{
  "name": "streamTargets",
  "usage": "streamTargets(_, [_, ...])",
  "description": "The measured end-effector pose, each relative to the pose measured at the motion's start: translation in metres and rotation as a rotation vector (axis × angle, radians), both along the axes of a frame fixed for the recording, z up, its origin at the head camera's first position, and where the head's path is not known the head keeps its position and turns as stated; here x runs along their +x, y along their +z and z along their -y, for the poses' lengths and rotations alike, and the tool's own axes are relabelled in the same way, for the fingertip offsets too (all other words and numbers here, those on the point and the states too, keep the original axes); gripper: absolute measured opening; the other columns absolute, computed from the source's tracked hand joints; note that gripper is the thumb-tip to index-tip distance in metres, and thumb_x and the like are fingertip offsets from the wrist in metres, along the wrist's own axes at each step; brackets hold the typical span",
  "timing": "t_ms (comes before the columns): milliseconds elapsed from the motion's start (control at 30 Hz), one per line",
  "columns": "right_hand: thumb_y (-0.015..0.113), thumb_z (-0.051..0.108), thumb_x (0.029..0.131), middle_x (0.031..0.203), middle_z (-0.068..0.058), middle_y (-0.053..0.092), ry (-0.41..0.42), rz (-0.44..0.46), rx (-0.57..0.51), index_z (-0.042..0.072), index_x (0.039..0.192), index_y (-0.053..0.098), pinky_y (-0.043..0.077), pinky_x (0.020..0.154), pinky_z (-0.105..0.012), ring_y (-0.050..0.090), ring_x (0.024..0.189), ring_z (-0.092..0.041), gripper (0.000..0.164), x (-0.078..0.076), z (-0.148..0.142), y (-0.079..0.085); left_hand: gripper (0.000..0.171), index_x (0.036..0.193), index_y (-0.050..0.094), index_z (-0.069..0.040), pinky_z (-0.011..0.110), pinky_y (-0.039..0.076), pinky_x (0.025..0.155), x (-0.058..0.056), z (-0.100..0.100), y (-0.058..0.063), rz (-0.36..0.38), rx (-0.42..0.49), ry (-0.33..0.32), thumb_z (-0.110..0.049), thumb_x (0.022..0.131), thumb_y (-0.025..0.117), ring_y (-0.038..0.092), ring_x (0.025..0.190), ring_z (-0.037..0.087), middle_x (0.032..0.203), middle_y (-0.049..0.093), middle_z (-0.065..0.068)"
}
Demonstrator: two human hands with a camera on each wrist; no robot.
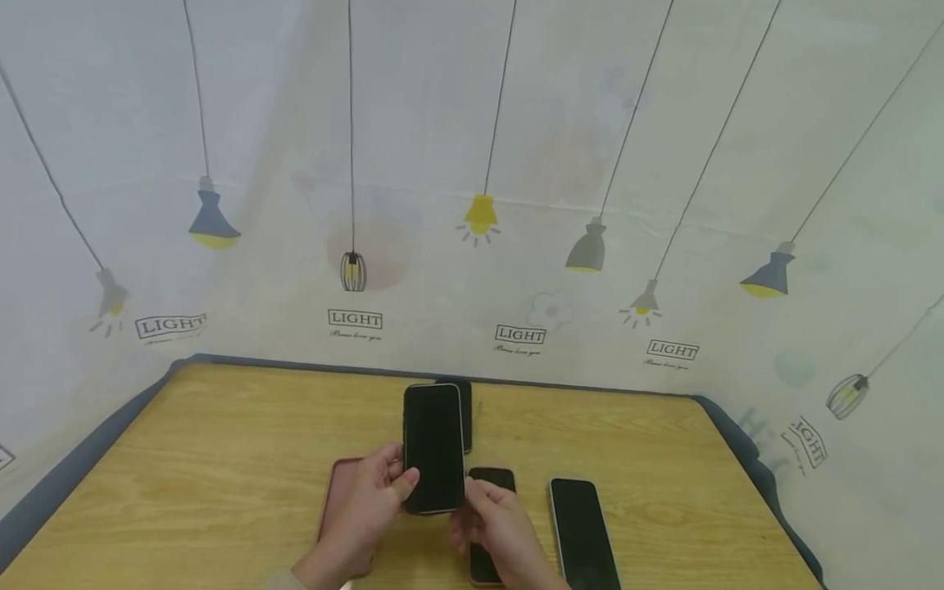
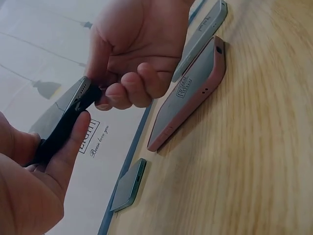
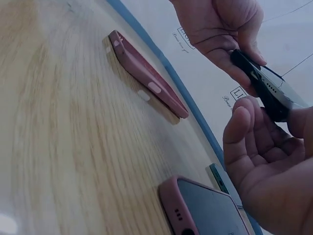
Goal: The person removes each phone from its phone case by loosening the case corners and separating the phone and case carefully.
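Note:
Above the table, a phone (image 1: 433, 447) with a dark screen faces up, tilted toward me. My left hand (image 1: 372, 492) grips its left side, thumb on the front edge. At its lower right corner, my right hand (image 1: 501, 524) pinches the black case (image 2: 61, 129). Both wrist views show that case along the phone's bottom end, partly apart from the phone's edge near the right fingers. Under my left forearm lies a pink phone case (image 3: 142, 73) with nothing in it. A phone in a pink case (image 3: 210, 205) lies below my right hand, partly covered by it.
A phone with a light frame (image 1: 586, 533) lies on the table to the right. Another dark phone (image 1: 466, 418) rests at the back, partly hidden behind the held one. The wooden table (image 1: 221, 459) ends at a wall covering printed with lamps.

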State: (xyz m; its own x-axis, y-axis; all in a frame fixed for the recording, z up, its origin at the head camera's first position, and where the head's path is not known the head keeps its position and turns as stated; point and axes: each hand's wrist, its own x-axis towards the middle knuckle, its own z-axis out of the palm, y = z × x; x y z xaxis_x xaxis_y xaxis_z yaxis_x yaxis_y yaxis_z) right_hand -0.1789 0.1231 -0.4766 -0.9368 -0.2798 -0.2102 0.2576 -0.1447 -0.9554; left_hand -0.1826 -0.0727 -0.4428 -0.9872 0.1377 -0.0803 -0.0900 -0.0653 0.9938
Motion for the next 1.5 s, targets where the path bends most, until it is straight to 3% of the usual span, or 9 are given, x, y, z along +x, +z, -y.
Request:
streamTargets(133, [0.046,0.033,0.112,0.073,-0.001,0.066,0.007,-0.037,0.11,0.001,0.09,0.065,0.051,0.058,-0.025,0.062,0.062,-0.012,0.044,0.0,-0.001,-0.001,0.035,0.14,0.051,0.01,0.043,0.059,0.094,0.0,0.0,-0.001,0.007,-0.05,0.01,0.0,0.106,0.052,0.07,0.112,0.028,0.129,0.068,0.025])
streamTargets(300, [0.046,0.036,0.111,0.071,-0.004,0.067,0.002,-0.126,0.247,-0.011,0.092,0.063,0.05,0.052,-0.023,0.062,0.057,-0.012,0.054,0.001,-0.006,0.003,0.034,0.139,0.053,0.008,0.049,0.056,0.098,-0.001,-0.001,-0.001,0.004,-0.105,0.024,-0.001,0.106,0.053,0.07,0.114,0.031,0.128,0.068,0.024])
streamTargets(533, [0.054,0.031,0.109,0.063,0.0,0.061,0.108,-0.208,0.354,-0.009,0.085,0.064,0.045,0.045,-0.02,0.052,0.05,-0.011,0.047,0.002,-0.013,0.012,0.038,0.141,0.051,0.008,0.056,0.051,0.103,-0.001,-0.001,-0.002,-0.012,-0.161,0.035,-0.002,0.105,0.055,0.066,0.119,0.035,0.129,0.068,0.023])
streamTargets(933, [0.057,0.037,0.107,0.057,0.001,0.056,0.136,-0.252,0.44,-0.006,0.075,0.062,0.043,0.043,-0.02,0.05,0.045,-0.01,0.054,0.004,-0.008,0.012,0.032,0.136,0.054,0.007,0.042,0.061,0.087,0.0,-0.002,-0.001,-0.053,-0.157,-0.029,0.002,0.104,0.054,0.073,0.105,0.029,0.119,0.072,0.022])
streamTargets(1167, [0.059,0.042,0.105,0.055,0.002,0.055,0.135,-0.251,0.491,-0.002,0.075,0.066,0.041,0.044,-0.019,0.049,0.044,-0.009,0.053,0.005,-0.004,0.014,0.027,0.13,0.059,0.004,0.029,0.06,0.071,0.001,-0.003,-0.001,-0.082,-0.185,-0.08,0.004,0.103,0.055,0.072,0.092,0.02,0.113,0.075,0.017])
streamTargets(1500, [0.059,0.03,0.107,0.057,0.002,0.056,0.125,-0.226,0.389,-0.008,0.084,0.067,0.04,0.042,-0.018,0.049,0.046,-0.008,0.044,0.005,-0.005,0.016,0.032,0.135,0.056,0.005,0.038,0.062,0.083,-0.001,-0.003,-0.002,-0.098,-0.194,-0.076,0.001,0.103,0.057,0.073,0.103,0.026,0.118,0.073,0.02])
